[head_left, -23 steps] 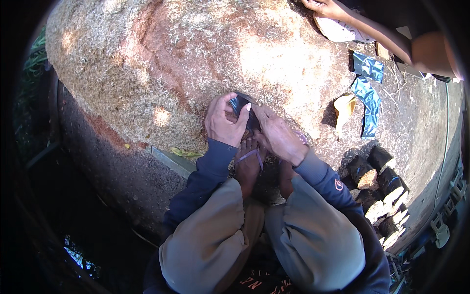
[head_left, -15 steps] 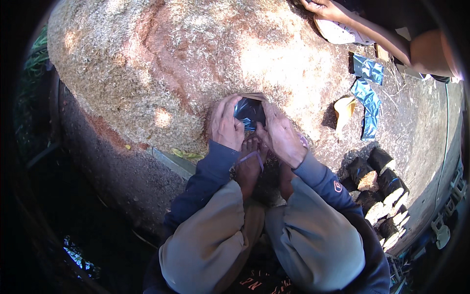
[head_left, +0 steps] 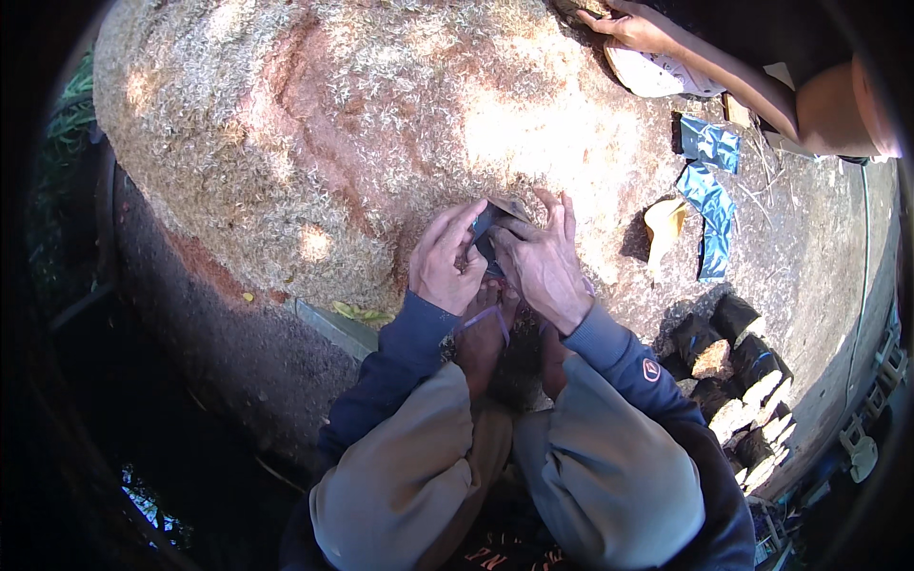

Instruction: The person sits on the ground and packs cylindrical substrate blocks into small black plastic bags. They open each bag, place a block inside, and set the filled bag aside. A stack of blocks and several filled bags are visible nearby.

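Observation:
A small black plastic bag [head_left: 483, 234] is between my hands, just above my feet at the edge of the heap. My left hand [head_left: 446, 259] grips the bag's left side, thumb bent toward the inner face. On the other side, my right hand [head_left: 546, 270] has its thumb and bent fingers at the bag's right rim, with a couple of other fingers raised. Some brown material [head_left: 514, 206] shows at the far rim. The inside of the bag is mostly covered by my fingers.
A large heap of pale husks [head_left: 238, 143] spreads ahead. Rightward lie a yellow scoop-like piece [head_left: 664, 228], flat shiny bags [head_left: 716, 224] and several filled black bags [head_left: 724, 357]. Another person's hand [head_left: 643, 29] and arm reach in at the top right.
The bag's wide dark face has narrowed between my hands. My right hand has shifted its grip over the rim, and some of its fingers have lifted.

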Demonstrator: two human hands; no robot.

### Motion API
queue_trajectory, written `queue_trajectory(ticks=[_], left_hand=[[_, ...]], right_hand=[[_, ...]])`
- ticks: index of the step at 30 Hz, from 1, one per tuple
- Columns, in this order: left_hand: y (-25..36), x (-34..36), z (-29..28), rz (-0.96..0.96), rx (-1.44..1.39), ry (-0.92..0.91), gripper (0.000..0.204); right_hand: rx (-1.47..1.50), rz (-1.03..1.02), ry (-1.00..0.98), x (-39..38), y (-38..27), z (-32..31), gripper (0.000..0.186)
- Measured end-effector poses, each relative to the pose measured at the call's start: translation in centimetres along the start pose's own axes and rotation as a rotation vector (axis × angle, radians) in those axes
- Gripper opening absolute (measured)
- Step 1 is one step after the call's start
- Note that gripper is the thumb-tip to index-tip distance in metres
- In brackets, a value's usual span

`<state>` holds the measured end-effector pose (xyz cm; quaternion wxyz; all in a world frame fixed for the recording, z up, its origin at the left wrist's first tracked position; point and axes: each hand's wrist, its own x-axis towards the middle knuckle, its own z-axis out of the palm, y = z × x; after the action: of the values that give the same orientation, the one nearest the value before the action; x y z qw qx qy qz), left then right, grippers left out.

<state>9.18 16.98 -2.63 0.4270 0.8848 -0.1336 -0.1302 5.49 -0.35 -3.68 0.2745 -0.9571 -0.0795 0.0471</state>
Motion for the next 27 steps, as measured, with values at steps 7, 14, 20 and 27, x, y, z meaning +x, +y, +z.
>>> queue_trajectory(ticks=[7, 14, 20, 27], left_hand=[[-0.2, 0.0, -0.2, 0.028, -0.033, -0.02, 0.066], [-0.3, -0.1, 0.3, 0.109, 0.071, -0.019, 0.067], [0.2, 0.0, 0.5, 0.035, -0.03, -0.006, 0.066], [0.0, -0.1, 0.3, 0.058, -0.031, -0.04, 0.064]], right_hand=[[-0.04, 0.163, -0.098, -0.6, 0.0, 1.1, 0.042], [-0.168, 0.11, -0.206, -0.7, -0.4, 0.9, 0.053], [0.164, 0.061, -0.184, -0.6, 0.5, 1.1, 0.059], [-0.094, 0.017, -0.264, -1.2, 0.5, 1.3, 0.043]])
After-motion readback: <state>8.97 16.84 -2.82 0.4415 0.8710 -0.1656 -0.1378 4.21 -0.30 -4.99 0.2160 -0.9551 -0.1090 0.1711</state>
